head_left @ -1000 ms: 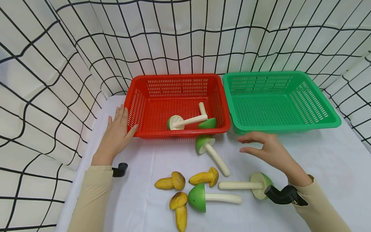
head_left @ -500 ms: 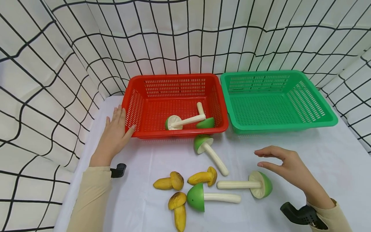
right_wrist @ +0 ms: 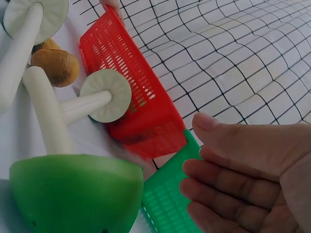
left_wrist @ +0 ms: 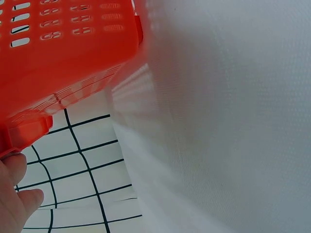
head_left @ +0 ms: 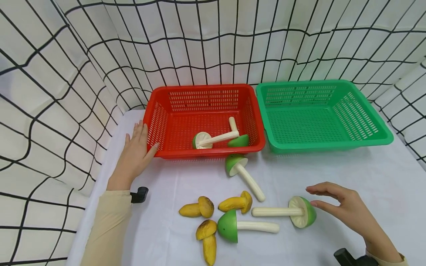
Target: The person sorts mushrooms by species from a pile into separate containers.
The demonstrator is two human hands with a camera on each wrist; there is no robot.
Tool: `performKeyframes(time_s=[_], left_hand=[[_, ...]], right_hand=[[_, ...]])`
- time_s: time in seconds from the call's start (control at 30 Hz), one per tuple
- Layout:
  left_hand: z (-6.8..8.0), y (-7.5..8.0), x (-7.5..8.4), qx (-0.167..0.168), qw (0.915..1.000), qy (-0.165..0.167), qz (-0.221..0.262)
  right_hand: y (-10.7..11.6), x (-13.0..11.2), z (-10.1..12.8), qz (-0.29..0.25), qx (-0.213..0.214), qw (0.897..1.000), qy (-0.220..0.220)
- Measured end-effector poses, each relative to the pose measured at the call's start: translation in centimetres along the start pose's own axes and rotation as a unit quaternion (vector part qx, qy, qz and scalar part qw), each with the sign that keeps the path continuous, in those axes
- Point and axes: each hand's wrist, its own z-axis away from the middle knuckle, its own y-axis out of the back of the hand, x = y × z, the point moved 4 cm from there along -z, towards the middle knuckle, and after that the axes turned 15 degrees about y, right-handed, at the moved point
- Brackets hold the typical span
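The green mushroom (head_left: 301, 212) lies on its side on the white table (head_left: 349, 170), near and right of centre, its pale stem pointing left. The right hand (head_left: 346, 210) hovers just right of its cap, fingers straight and loosely together, thumb apart above them, gripping nothing; whether the fingertips touch the cap I cannot tell. The right wrist view shows the same cap (right_wrist: 73, 194) below the relaxed fingers (right_wrist: 228, 179).

Just left lies a second green mushroom (head_left: 233, 226), cap to the left, and a third (head_left: 239, 170) lies farther back near the red basket (head_left: 159, 122). Three yellow mushrooms (head_left: 203, 208) lie near and left of centre. The red basket holds two more green mushrooms (head_left: 213, 138). The left hand (head_left: 134, 157) rests flat on the table against the basket's left wall, fingers straight and slightly spread. The green basket (head_left: 366, 111) stands just right of the red one, far right.
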Motion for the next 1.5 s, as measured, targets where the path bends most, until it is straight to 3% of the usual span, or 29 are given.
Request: performKeyframes(time_s=[0.27, 0.73, 1.0, 1.5], left_hand=[[0.0, 0.2, 0.0, 0.001, 1.0000, 0.004, -0.003], [-0.1, 0.0, 0.0, -0.001, 1.0000, 0.006, -0.004], [-0.2, 0.0, -0.1, -0.001, 1.0000, 0.006, -0.005], [-0.1, -0.2, -0.1, -0.007, 0.9999, 0.009, -0.005]], right_hand=[[-0.2, 0.4, 1.5, 0.005, -0.007, 1.000, -0.017], [-1.6, 1.2, 2.4, 0.014, -0.010, 1.000, 0.019], [-2.2, 1.3, 2.4, 0.013, -0.018, 0.998, 0.063], [-3.0, 1.4, 2.2, 0.046, -0.030, 0.995, 0.080]])
